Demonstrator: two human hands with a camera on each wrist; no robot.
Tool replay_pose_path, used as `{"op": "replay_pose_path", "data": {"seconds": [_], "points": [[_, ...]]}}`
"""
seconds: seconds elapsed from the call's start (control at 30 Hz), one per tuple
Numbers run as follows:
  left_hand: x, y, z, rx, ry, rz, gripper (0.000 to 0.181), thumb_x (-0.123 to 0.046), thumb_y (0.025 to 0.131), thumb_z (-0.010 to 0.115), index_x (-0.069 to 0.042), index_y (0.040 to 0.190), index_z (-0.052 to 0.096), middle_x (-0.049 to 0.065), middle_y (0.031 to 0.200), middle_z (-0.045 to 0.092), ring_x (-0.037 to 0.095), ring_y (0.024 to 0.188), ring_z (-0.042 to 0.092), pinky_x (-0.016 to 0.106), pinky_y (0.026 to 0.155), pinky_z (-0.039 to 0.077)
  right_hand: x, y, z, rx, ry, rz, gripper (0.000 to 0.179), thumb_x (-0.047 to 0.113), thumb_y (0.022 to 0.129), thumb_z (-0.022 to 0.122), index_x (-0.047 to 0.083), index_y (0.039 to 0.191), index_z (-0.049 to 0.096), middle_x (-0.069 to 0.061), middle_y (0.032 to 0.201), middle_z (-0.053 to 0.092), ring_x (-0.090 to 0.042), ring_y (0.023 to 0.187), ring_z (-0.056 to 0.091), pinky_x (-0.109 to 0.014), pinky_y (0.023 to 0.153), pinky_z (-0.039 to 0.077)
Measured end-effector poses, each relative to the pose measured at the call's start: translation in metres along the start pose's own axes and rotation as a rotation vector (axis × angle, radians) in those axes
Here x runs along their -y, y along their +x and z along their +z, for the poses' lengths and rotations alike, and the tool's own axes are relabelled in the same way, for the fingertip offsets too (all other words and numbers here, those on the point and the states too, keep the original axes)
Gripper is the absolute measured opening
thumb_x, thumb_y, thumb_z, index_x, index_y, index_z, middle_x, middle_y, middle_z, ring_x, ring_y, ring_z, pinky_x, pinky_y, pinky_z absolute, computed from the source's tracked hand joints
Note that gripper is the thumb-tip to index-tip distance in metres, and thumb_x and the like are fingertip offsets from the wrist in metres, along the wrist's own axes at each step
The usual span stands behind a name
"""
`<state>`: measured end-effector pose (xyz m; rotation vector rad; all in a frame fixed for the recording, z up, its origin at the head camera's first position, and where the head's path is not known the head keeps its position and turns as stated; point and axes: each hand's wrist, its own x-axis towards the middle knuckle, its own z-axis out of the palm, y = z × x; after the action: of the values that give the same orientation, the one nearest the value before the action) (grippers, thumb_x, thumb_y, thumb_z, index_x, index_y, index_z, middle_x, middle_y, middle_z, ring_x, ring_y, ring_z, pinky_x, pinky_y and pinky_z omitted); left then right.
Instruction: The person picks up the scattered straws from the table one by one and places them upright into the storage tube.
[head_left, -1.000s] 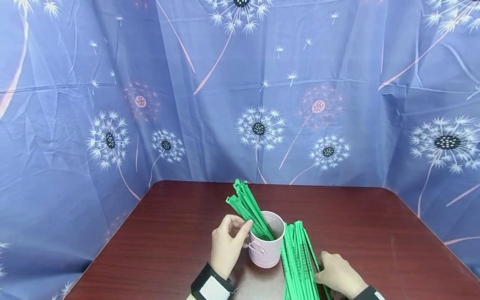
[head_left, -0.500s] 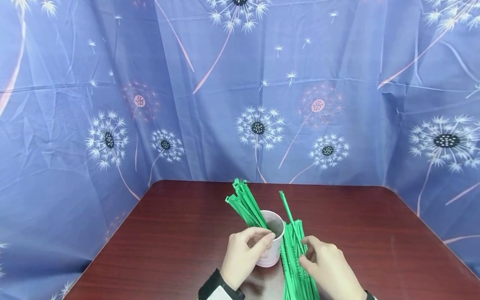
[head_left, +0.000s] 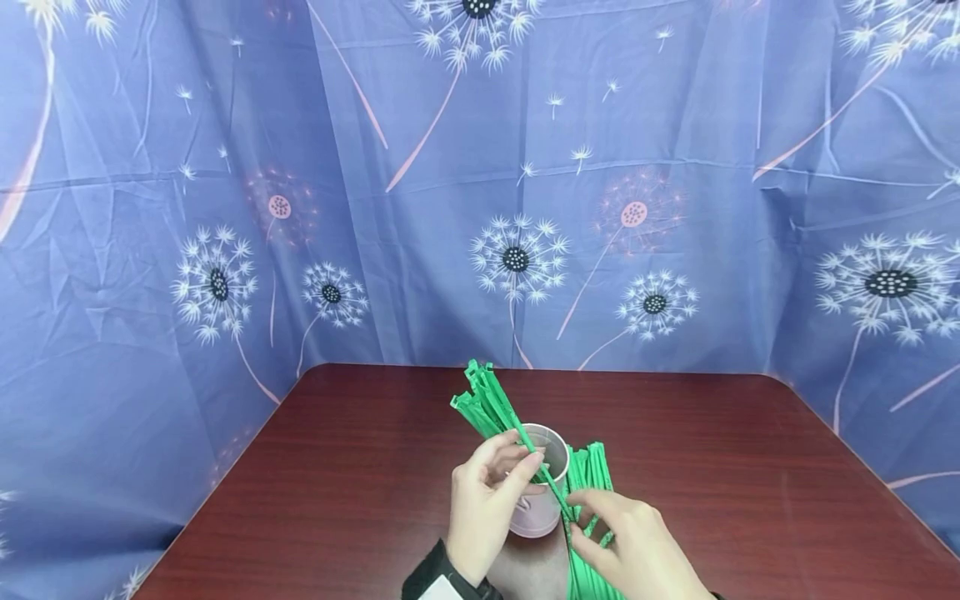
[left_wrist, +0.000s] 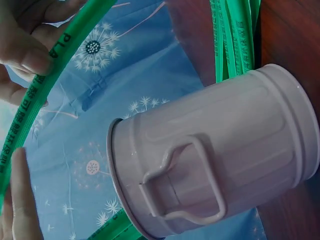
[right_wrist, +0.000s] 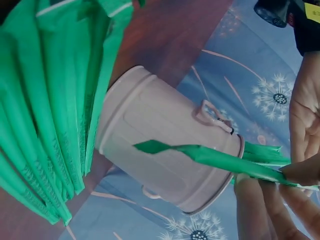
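Note:
A small pale pink pail with wire side handles stands on the table, and a bunch of green-wrapped straws leans out of it to the left. In front of its rim, my left hand pinches a single green-wrapped straw between thumb and fingers. The straw slants down to the right, where my right hand holds its lower part. Printed lettering, including "PLA", shows on this wrapper in the left wrist view. A pile of more wrapped straws lies right of the pail, partly under the right hand.
The dark red wooden table reaches back to a blue curtain with dandelion prints, which also encloses both sides. A black wrist strap is on the left wrist.
The right hand drew one straw from the right side of the pile and moved left with it to the pail. The left hand shifted right from the pail's side and took hold of this straw.

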<state>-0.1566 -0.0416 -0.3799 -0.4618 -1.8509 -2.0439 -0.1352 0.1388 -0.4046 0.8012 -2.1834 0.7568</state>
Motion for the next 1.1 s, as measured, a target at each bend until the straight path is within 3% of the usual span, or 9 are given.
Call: {"op": "replay_pose_path", "data": {"seconds": [0.17, 0.3, 0.4, 0.53, 0.63, 0.73, 0.87, 1.1], "points": [[0.001, 0.0, 0.0, -0.029, -0.05, 0.084, 0.033, -0.015, 0.088, 0.073, 0.008, 0.11, 0.07, 0.023, 0.09, 0.074, 0.028, 0.072, 0.073, 0.038, 0.059, 0.064, -0.002, 0.0, 0.004, -0.024, 0.009, -0.046, 0.035, -0.005, 0.063, 0.08, 0.013, 0.092, 0.072, 0.014, 0.074, 0.064, 0.007, 0.061, 0.053, -0.011, 0.048, 0.045], [-0.001, 0.0, -0.001, -0.042, -0.068, 0.172, 0.028, -0.012, 0.089, 0.071, 0.009, 0.108, 0.07, 0.024, 0.09, 0.075, 0.027, 0.07, 0.073, 0.038, 0.057, 0.063, -0.004, 0.001, 0.002, 0.003, -0.026, -0.005, 0.033, -0.004, 0.065, 0.08, 0.015, 0.09, 0.072, 0.014, 0.077, 0.066, 0.006, 0.062, 0.054, -0.013, 0.05, 0.046], [-0.004, 0.003, -0.004, -0.076, -0.075, 0.28, 0.022, -0.007, 0.09, 0.068, 0.009, 0.106, 0.07, 0.025, 0.091, 0.075, 0.026, 0.071, 0.074, 0.038, 0.057, 0.063, -0.008, 0.001, -0.001, 0.081, -0.06, 0.091, 0.028, 0.0, 0.07, 0.08, 0.017, 0.091, 0.071, 0.015, 0.08, 0.066, 0.004, 0.064, 0.055, -0.018, 0.052, 0.049], [-0.009, 0.012, -0.013, -0.136, -0.074, 0.437, 0.02, 0.004, 0.091, 0.063, 0.014, 0.108, 0.066, 0.03, 0.091, 0.073, 0.021, 0.076, 0.075, 0.038, 0.058, 0.063, -0.02, -0.003, -0.004, 0.226, -0.122, 0.291, 0.023, 0.007, 0.075, 0.079, 0.017, 0.094, 0.072, 0.012, 0.085, 0.067, 0.0, 0.068, 0.056, -0.026, 0.056, 0.051], [-0.013, 0.017, -0.021, -0.183, -0.074, 0.492, 0.021, 0.009, 0.091, 0.061, 0.019, 0.109, 0.063, 0.033, 0.093, 0.071, 0.018, 0.082, 0.075, 0.038, 0.06, 0.064, -0.032, -0.007, -0.002, 0.314, -0.175, 0.427, 0.024, 0.01, 0.075, 0.079, 0.013, 0.098, 0.073, 0.007, 0.086, 0.067, -0.005, 0.071, 0.06, -0.03, 0.06, 0.053], [-0.015, 0.019, -0.028, -0.227, -0.07, 0.499, 0.022, 0.01, 0.091, 0.06, 0.021, 0.11, 0.061, 0.034, 0.095, 0.071, 0.017, 0.088, 0.075, 0.038, 0.062, 0.064, -0.042, -0.014, 0.001, 0.38, -0.205, 0.508, 0.029, 0.011, 0.073, 0.08, 0.009, 0.1, 0.072, 0.004, 0.083, 0.065, -0.011, 0.074, 0.061, -0.035, 0.064, 0.054], [-0.013, 0.022, -0.033, -0.258, -0.027, 0.501, 0.022, 0.009, 0.091, 0.06, 0.019, 0.111, 0.061, 0.035, 0.097, 0.07, 0.018, 0.091, 0.075, 0.037, 0.063, 0.064, -0.052, -0.022, 0.006, 0.448, -0.202, 0.545, 0.034, 0.012, 0.069, 0.081, 0.004, 0.101, 0.07, 0.004, 0.074, 0.057, -0.015, 0.074, 0.056, -0.039, 0.066, 0.053], [0.006, 0.023, -0.031, -0.219, 0.129, 0.484, 0.019, -0.002, 0.091, 0.066, 0.009, 0.106, 0.069, 0.022, 0.095, 0.076, 0.024, 0.08, 0.075, 0.032, 0.06, 0.063, -0.057, -0.025, 0.007, 0.478, -0.156, 0.58, 0.034, 0.008, 0.065, 0.077, 0.003, 0.098, 0.068, 0.005, 0.064, 0.045, -0.012, 0.063, 0.045, -0.033, 0.058, 0.045]]}}
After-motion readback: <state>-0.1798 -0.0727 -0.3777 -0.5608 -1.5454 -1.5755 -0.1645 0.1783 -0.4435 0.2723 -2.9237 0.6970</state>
